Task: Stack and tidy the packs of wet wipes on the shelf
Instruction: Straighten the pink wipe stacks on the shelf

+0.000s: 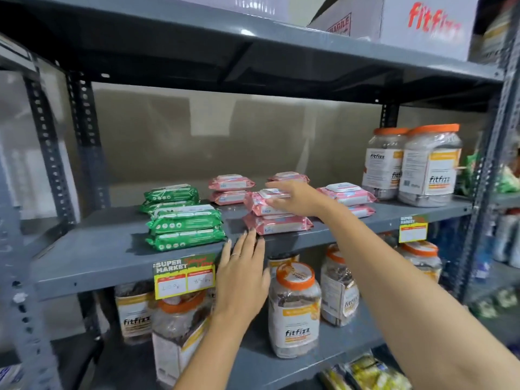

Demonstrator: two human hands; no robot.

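Your right hand (pixel 295 199) lay flat, fingers together, on the top pink pack (pixel 263 202) of the near two-high stack mid-shelf (pixel 92 257). Your left hand (pixel 242 277) hovered with fingers spread at the shelf's near edge, holding nothing, just right of the green packs (pixel 184 226).

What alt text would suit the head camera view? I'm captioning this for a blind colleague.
A person's right hand rests on the top pack of a front pink wet-wipe stack on a grey metal shelf, while the open left hand hovers at the shelf edge. Green wipe stacks sit to the left, orange-lidded jars to the right.
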